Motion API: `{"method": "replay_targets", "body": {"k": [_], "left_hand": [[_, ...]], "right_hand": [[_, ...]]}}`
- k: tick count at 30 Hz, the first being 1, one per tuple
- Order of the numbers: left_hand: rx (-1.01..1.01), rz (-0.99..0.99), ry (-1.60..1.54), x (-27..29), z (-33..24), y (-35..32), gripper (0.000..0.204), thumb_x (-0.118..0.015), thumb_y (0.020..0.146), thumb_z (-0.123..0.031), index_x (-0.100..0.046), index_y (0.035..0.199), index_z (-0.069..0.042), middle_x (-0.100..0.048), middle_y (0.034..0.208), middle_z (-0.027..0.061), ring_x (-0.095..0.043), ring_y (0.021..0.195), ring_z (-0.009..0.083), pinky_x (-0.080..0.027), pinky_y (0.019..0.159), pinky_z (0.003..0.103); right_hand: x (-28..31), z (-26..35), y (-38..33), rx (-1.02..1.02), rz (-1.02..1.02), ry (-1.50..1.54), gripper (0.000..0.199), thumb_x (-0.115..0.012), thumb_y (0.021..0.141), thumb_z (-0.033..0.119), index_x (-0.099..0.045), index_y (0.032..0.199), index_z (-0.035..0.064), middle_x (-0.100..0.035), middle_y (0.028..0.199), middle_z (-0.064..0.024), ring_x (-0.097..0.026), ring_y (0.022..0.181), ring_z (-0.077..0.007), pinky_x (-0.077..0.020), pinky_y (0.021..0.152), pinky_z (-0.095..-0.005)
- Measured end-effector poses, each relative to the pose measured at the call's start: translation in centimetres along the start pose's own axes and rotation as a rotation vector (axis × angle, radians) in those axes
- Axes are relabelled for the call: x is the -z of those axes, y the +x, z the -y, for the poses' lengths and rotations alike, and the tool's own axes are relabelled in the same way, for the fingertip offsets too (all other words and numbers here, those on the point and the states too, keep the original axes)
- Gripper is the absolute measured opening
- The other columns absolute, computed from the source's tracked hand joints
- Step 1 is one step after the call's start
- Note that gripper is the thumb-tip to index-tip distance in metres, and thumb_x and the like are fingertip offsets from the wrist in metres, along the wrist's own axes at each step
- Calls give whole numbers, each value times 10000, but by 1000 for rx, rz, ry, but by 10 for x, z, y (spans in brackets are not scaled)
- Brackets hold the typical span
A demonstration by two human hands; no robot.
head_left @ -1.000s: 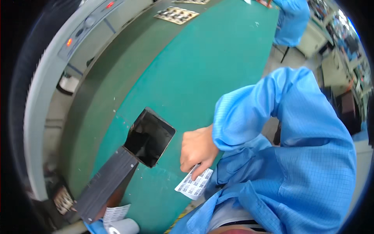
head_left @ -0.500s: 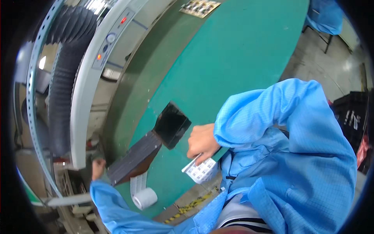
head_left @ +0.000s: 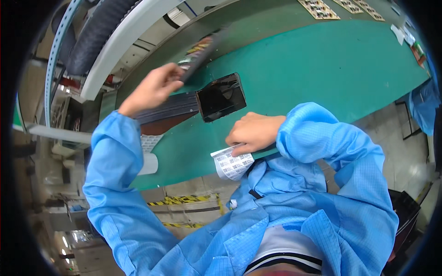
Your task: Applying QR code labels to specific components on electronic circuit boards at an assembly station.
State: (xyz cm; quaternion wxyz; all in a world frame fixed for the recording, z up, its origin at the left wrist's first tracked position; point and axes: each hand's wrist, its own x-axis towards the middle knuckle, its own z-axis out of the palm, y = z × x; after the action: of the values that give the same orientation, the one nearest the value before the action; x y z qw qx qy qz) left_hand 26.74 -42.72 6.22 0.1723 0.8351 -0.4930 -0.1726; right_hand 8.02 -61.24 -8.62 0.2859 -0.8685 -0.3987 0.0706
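Observation:
My left hand [head_left: 154, 88] grips one end of a circuit board panel [head_left: 202, 51], raised above the bench and tilted, with dark back and coloured parts blurred by motion. At the near edge of the green mat, my right hand [head_left: 255, 133] pinches a sheet of white labels [head_left: 232, 162] printed with small square codes; its lower part curls down. Between the hands lies a black square opening or box [head_left: 222, 97], joined to a long dark grey housing [head_left: 172, 106]. A roll of white labels [head_left: 149, 164] sits below the housing, partly behind my left sleeve.
The green mat [head_left: 322, 69] covers the bench. Several circuit board panels [head_left: 318, 8] lie along its far edge. A pale machine frame [head_left: 124, 50] with a ribbed black cover [head_left: 99, 39] stands at the left. A chair with a blue cover [head_left: 424, 106] is at the right.
My left hand has come from the far left up over the grey housing, now with a circuit board panel in it. The right hand still holds the label sheet. The whole view has shifted.

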Motion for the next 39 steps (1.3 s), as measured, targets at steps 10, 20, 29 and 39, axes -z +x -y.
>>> {"method": "replay_targets", "body": {"k": [10, 20, 29, 39], "left_hand": [[-300, 45, -165, -84, -60, -43, 367, -715, 767, -99, -581, 1102, -32, -621, 969, 140, -599, 873, 335, -484, 755, 436], [-60, -393, -1513, -136, 69, 9, 405, -376, 1050, -372, -545, 1123, -12, -659, 991, 71, -645, 896, 140, -535, 798, 296], [-24, -477, -1177, -150, 79, -6, 156, -644, 958, -142, -553, 965, -16, -665, 904, 51, -619, 796, 60, -502, 692, 217], [5, -463, -1159, -153, 81, -8, 170, -630, 976, -151, -577, 876, -24, -669, 854, 39, -607, 760, 41, -487, 664, 197]], "right_hand": [[123, 35, 15, 364, -205, 471, 247, -622, 939, 245, -621, 840, 18, -616, 732, -118, -602, 661, -280, -469, 595, -384], [105, -79, 66, -58, -165, 332, 387, -621, 954, 328, -676, 928, -55, -661, 783, -140, -607, 723, -189, -473, 667, -342], [98, -95, 69, -262, -149, 320, 288, -697, 912, 265, -654, 843, -10, -623, 746, -79, -550, 680, -121, -435, 599, -278], [119, -97, 59, -142, -96, 279, 156, -657, 920, 167, -660, 903, 12, -622, 803, -2, -544, 744, -72, -449, 664, -239]]}}
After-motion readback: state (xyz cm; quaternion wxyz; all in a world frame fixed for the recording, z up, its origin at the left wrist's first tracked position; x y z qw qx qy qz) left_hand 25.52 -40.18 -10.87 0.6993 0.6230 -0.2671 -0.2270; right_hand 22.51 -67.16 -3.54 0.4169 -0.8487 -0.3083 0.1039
